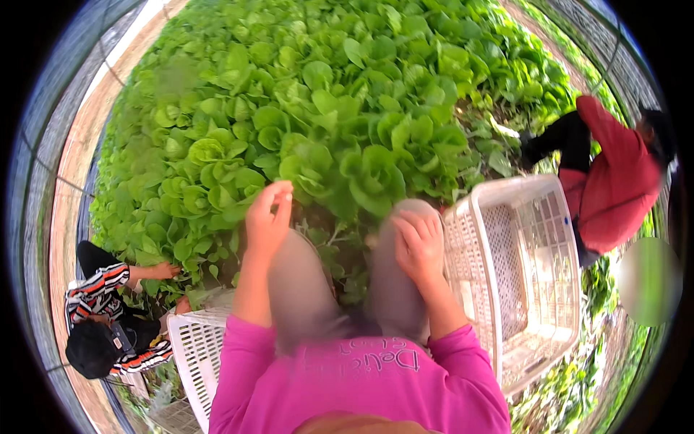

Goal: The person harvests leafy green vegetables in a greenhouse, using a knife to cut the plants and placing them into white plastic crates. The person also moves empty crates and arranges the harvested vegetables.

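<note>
My left hand (271, 209) is raised just past my knee at the edge of the leafy green plants (309, 163), its fingers curled loosely with a gap to the thumb and nothing seen in it. My right hand (417, 241) rests on my other knee, back of the hand up, fingers slightly bent; nothing shows in it. Low rosettes of broad green leaves fill the bed before me. Between my knees lie soil and small loose-looking greens (339, 244).
A white plastic crate (485, 271) stands against my right side, another (198, 347) at my left. A person in red (618, 179) sits beyond the right crate. A person in a striped top (103, 293) reaches into plants at left.
</note>
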The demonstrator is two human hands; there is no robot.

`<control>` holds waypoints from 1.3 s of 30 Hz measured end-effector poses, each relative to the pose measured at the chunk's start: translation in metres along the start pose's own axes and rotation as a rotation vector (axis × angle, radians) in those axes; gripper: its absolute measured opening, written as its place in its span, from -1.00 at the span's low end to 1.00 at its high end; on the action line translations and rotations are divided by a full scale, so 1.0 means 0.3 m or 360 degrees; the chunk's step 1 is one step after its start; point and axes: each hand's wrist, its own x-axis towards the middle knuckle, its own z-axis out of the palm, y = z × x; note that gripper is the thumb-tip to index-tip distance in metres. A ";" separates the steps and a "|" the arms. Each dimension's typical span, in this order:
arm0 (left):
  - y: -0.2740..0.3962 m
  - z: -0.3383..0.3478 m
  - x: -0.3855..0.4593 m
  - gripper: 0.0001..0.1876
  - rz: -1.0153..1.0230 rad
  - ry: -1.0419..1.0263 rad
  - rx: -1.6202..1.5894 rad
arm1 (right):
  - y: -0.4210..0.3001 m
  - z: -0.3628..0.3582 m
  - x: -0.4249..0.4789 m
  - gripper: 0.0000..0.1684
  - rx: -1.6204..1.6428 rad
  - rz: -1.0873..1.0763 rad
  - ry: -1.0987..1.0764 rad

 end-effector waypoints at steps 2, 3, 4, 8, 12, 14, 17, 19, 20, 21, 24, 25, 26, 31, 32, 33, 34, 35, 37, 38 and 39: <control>-0.050 0.085 0.033 -0.77 -0.0152 -0.0261 0.0020 | -0.001 -0.023 -0.061 -0.68 -0.0016 0.0072 0.0000; -0.104 0.091 0.024 -0.76 -0.0183 -0.0333 0.0019 | -0.001 -0.043 -0.097 -0.68 -0.0038 0.0105 0.0022; -0.157 0.103 0.006 -0.76 -0.0224 -0.0427 0.0097 | 0.021 -0.085 -0.155 -0.66 -0.0134 0.0212 0.0005; -0.121 0.158 -0.049 -0.76 -0.0066 -0.0670 0.0641 | 0.070 -0.206 -0.350 -0.54 -0.0656 0.0661 -0.0098; -0.118 0.157 -0.023 -0.74 -0.0166 -0.0742 0.0736 | 0.124 -0.262 -0.426 -0.37 -0.1180 0.0980 -0.0244; -0.128 0.159 -0.026 -0.74 -0.0167 -0.0760 0.0768 | 0.192 -0.267 -0.434 -0.39 -0.1308 0.0984 -0.0226; -0.137 0.162 -0.021 -0.74 -0.0161 -0.0786 0.0828 | 0.299 -0.268 -0.447 -0.50 -0.1360 0.1420 -0.0615; -0.151 0.155 -0.021 -0.75 -0.0158 -0.0776 0.0843 | 0.349 -0.287 -0.464 -0.58 -0.1387 0.1526 -0.0774; -0.164 0.152 -0.020 -0.75 -0.0151 -0.0769 0.0832 | 0.374 -0.307 -0.480 -0.62 -0.1435 0.1431 -0.0728; -0.173 0.134 -0.021 -0.75 -0.0145 -0.0758 0.0831 | 0.385 -0.316 -0.489 -0.65 -0.1470 0.1336 -0.0679; -0.198 0.117 -0.018 -0.75 -0.0245 -0.0762 0.0776 | 0.416 -0.347 -0.452 -0.64 -0.1511 0.1365 -0.0679; -0.200 0.117 -0.023 -0.75 -0.0256 -0.0757 0.0771 | 0.420 -0.351 -0.449 -0.64 -0.1517 0.1353 -0.0673; -0.193 0.110 -0.027 -0.75 -0.0268 -0.0751 0.0768 | 0.418 -0.348 -0.455 -0.64 -0.1510 0.1324 -0.0664; -0.175 0.102 -0.037 -0.75 -0.0248 -0.0757 0.0763 | 0.390 -0.276 -0.495 -0.62 -0.1596 0.1314 -0.0691; -0.180 0.103 -0.042 -0.75 -0.0224 -0.0747 0.0773 | 0.388 -0.276 -0.488 -0.61 -0.1554 0.1337 -0.0680; -0.182 0.098 -0.046 -0.75 -0.0202 -0.0735 0.0794 | 0.382 -0.277 -0.481 -0.59 -0.1500 0.1361 -0.0670; -0.186 0.093 -0.049 -0.75 -0.0197 -0.0718 0.0776 | 0.378 -0.276 -0.472 -0.57 -0.1446 0.1384 -0.0661; -0.192 0.086 -0.051 -0.75 -0.0194 -0.0700 0.0759 | 0.377 -0.273 -0.463 -0.56 -0.1447 0.1127 -0.0483; -0.198 0.082 -0.060 -0.75 -0.0210 -0.0690 0.0780 | 0.367 -0.252 -0.463 -0.55 -0.1396 0.0636 -0.0145; -0.196 0.083 -0.058 -0.75 -0.0228 -0.0688 0.0807 | 0.346 -0.235 -0.453 -0.58 -0.1281 0.0550 -0.0098; -0.192 0.083 -0.054 -0.75 -0.0238 -0.0698 0.0839 | 0.319 -0.205 -0.442 -0.65 -0.1181 0.0468 -0.0059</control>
